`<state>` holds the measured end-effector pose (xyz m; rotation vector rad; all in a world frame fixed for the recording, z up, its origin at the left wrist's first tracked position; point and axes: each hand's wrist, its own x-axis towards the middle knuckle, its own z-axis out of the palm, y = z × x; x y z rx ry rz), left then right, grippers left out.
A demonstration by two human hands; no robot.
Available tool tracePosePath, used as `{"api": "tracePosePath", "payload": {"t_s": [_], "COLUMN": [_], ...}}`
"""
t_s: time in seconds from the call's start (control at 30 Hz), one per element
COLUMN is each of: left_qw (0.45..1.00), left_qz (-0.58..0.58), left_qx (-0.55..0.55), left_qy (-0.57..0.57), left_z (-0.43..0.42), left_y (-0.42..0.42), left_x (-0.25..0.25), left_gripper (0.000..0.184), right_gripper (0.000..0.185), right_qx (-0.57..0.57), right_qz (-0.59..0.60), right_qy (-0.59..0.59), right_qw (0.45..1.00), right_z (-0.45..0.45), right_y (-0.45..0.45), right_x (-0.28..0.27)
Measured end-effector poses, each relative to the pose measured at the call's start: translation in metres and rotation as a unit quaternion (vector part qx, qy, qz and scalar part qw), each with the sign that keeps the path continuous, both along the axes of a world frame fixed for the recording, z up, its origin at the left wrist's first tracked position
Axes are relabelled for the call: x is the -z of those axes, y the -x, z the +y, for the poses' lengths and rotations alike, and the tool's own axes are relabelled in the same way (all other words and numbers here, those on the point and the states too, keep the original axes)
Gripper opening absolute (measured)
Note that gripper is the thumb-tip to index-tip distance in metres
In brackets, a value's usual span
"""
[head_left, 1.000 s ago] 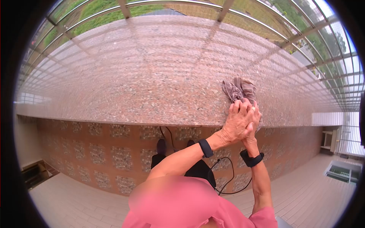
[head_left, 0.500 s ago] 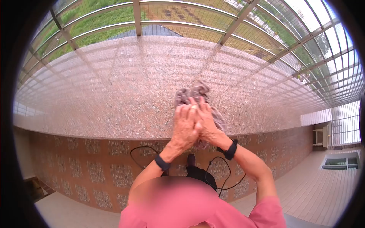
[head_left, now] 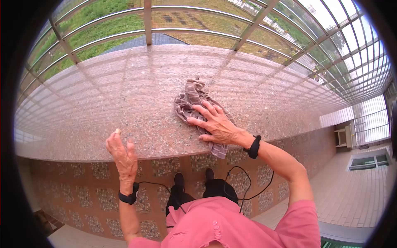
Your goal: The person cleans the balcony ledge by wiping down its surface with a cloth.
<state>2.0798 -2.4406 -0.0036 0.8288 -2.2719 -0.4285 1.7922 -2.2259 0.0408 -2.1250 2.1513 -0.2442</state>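
Touching the crumpled cloth (head_left: 192,91), the right hand (head_left: 220,126) spreads its fingers (head_left: 202,111); the left hand (head_left: 123,156) curls loosely.

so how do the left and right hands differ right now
The right hand lies on the cloth; the left hand is apart from it. The right hand is spread wide, while the left hand is partly curled. Both have a black band at the wrist.

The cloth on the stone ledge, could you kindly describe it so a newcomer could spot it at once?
Find the broad, speckled pinkish stone ledge beside the metal bars. Near its middle, the right hand rests spread on a crumpled cloth. Its soft, mauve-brown, pale-lined folds set it apart from the flat, glossy stone.
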Motion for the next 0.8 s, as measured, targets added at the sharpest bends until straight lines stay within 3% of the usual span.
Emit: {"api": "tracePosePath", "payload": {"t_s": [0.3, 0.63, 0.8], "left_qw": [0.988, 0.988, 0.989], "left_qz": [-0.105, -0.107, -0.100], "left_qx": [-0.085, -0.103, -0.111], "left_qy": [0.071, 0.038, 0.026], "left_z": [-0.010, -0.007, -0.007], "left_y": [0.003, 0.004, 0.006], "left_x": [0.021, 0.012, 0.011], "left_gripper": [0.046, 0.043, 0.044], "right_gripper": [0.060, 0.057, 0.055], "right_qx": [-0.005, 0.056, 0.018], "right_qz": [0.070, 0.037, 0.037], "right_qy": [0.028, 0.002, 0.052], "right_qw": [0.997, 0.998, 0.998], "right_z": [-0.077, -0.192, -0.224], "right_y": [0.049, 0.148, 0.200], "right_x": [0.014, 0.014, 0.025]}}
